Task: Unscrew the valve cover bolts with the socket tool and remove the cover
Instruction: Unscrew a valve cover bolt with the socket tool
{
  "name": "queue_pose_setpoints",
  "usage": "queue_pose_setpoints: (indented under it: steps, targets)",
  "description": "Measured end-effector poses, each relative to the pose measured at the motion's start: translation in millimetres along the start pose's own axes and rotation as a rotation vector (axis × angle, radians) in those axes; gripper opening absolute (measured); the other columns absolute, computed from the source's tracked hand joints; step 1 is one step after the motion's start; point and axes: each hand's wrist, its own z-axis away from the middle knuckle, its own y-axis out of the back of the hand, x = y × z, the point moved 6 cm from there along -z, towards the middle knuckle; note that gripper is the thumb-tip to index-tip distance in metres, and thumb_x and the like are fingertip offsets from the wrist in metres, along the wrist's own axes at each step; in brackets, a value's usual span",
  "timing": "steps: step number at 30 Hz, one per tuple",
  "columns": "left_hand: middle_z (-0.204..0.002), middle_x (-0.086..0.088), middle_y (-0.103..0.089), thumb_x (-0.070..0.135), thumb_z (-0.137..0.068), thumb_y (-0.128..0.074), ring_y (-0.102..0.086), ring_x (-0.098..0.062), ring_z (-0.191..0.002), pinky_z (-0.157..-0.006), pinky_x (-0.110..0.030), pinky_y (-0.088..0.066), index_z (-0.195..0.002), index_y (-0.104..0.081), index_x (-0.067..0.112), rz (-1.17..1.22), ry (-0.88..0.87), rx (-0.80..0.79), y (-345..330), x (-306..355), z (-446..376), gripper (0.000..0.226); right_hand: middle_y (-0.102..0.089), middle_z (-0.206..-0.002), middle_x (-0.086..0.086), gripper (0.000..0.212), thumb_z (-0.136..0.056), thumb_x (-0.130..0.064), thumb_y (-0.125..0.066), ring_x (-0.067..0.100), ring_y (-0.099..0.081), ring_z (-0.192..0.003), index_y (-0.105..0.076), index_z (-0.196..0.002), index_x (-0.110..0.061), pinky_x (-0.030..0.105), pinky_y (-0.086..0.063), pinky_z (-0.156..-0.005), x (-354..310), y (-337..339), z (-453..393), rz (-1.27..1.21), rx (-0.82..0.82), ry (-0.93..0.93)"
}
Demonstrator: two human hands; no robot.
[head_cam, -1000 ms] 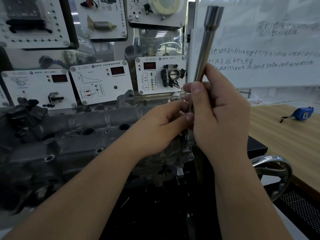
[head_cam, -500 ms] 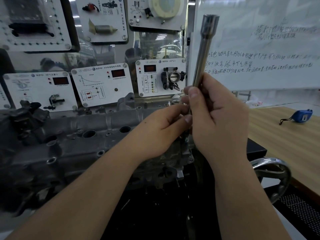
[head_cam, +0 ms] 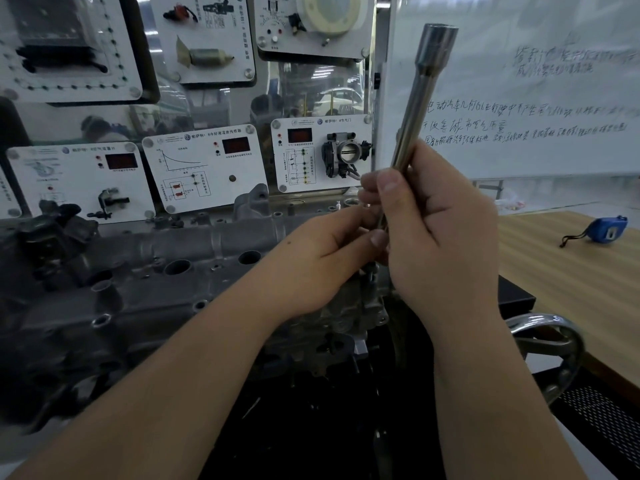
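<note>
The whiteboard (head_cam: 540, 98) carries several rows of handwritten Chinese characters, too loose and faint for me to read with any certainty, apart from what looks like "电动汽车" opening the long middle row. On the white panel with the throttle body (head_cam: 322, 152) there is a small round VW badge and a short printed Chinese heading along its top edge, and the graph panel (head_cam: 204, 168) and the panel at the left (head_cam: 79, 181) have the same kind of badge and heading, the print too small to make out. Each of these panels has a dark red display window, with no digits showing.
</note>
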Motion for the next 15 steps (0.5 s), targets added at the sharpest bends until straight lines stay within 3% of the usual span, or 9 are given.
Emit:
queue_pose_setpoints:
  steps: [2, 4, 8, 11, 15]
  targets:
    - [-0.099, 0.001, -0.076, 0.030, -0.106, -0.053, -0.071, -0.026, -0.090, -0.082, -0.050, -0.057, -0.115, -0.067, 0.022, -0.019, -0.002, -0.006, -0.9, -0.2, -1.9, 0.018, -0.073, -0.091, -0.008, 0.038, -0.102, -0.028, -0.051, 0.011, -0.072, -0.084, -0.059, -0.137, -0.014, 0.034, -0.059, -0.066, 0.6, -1.0, -0.1, -0.018, 0.019, -0.010]
    - [-0.103, -0.003, -0.075, 0.033, -0.106, -0.054, -0.071, -0.034, -0.095, -0.082, -0.055, -0.056, -0.118, -0.066, 0.025, -0.027, -0.003, -0.011, -2.6, 0.1, -3.6, 0.019, -0.073, -0.091, -0.011, 0.036, -0.100, -0.031, -0.057, 0.008, -0.071, -0.080, -0.061, -0.133, -0.016, 0.028, -0.057, -0.065, 0.9, -0.8, 0.0, -0.034, 0.049, -0.006]
    - [-0.089, 0.004, -0.074, 0.036, -0.103, -0.057, -0.068, -0.022, -0.072, -0.064, -0.039, -0.056, -0.104, -0.064, 0.028, -0.028, -0.023, 0.023, -2.1, -1.6, -2.7, 0.011, -0.068, -0.081, -0.021, 0.023, -0.099, -0.027, -0.062, 0.004, -0.068, -0.073, -0.072, -0.118, -0.019, 0.022, -0.055, -0.065, 1.5, 5.1, 0.5, -0.010, 0.131, 0.005]
    - [-0.093, 0.002, -0.074, 0.036, -0.102, -0.053, -0.069, -0.026, -0.082, -0.072, -0.037, -0.054, -0.104, -0.065, 0.032, 0.013, -0.039, 0.008, -2.0, -2.3, -2.9, 0.013, -0.071, -0.084, -0.014, 0.023, -0.102, -0.024, -0.054, 0.009, -0.071, -0.078, -0.071, -0.114, -0.014, 0.031, -0.058, -0.067, 0.6, 4.2, 0.7, 0.032, 0.102, 0.018]
    - [-0.096, 0.014, -0.075, 0.032, -0.106, -0.050, -0.070, -0.006, -0.087, -0.080, -0.027, -0.056, -0.108, -0.065, 0.037, -0.013, -0.047, -0.007, -0.1, 0.4, -0.8, 0.016, -0.074, -0.100, -0.009, 0.040, -0.103, -0.021, -0.049, 0.006, -0.072, -0.090, -0.056, -0.141, -0.014, 0.029, -0.060, -0.076, 0.3, 2.3, 0.8, -0.004, 0.085, 0.006]
